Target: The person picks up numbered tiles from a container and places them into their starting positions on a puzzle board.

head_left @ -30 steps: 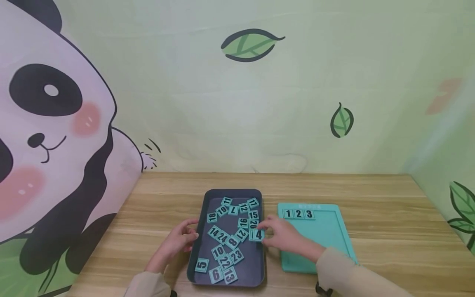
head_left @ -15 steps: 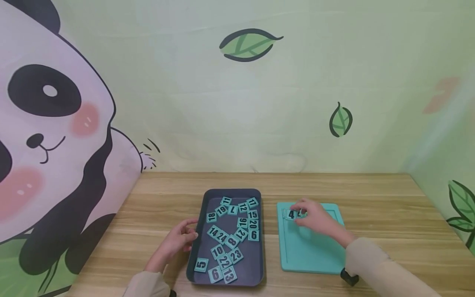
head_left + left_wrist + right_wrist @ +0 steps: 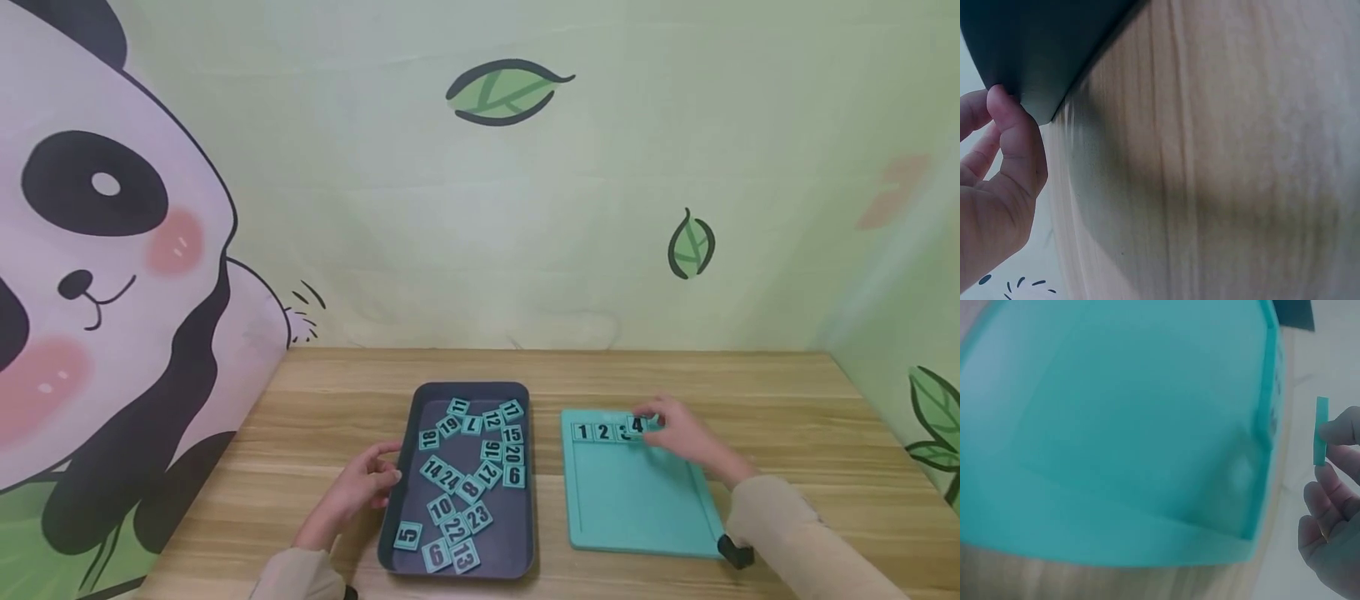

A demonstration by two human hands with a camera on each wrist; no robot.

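Observation:
My right hand (image 3: pixel 684 433) pinches a teal number tile (image 3: pixel 637 425) marked 4 over the top of the teal board (image 3: pixel 637 500). The tile partly covers the 3 tile, beside the tiles marked 1 (image 3: pixel 582 432) and 2 (image 3: pixel 603 432) in the board's top row. The right wrist view shows the held tile (image 3: pixel 1321 431) edge-on between thumb and finger, apart from the board's raised rim (image 3: pixel 1266 381). My left hand (image 3: pixel 363 479) holds the dark tray (image 3: pixel 506 533) at its left side; in the left wrist view the thumb (image 3: pixel 1019 134) lies against the tray wall (image 3: pixel 1035 56).
Several number tiles lie scattered in the tray, such as 5 (image 3: pixel 407 535), 6 (image 3: pixel 436 555) and 13 (image 3: pixel 465 557). Tray and board stand side by side on a wooden table (image 3: pixel 337 392). A panda-print backdrop (image 3: pixel 375 208) rises behind the table.
My right hand has carried the 4 tile from the tray's right side, over the 1 and 2 tiles, to the right of them on the board. The left hand has stayed at the tray.

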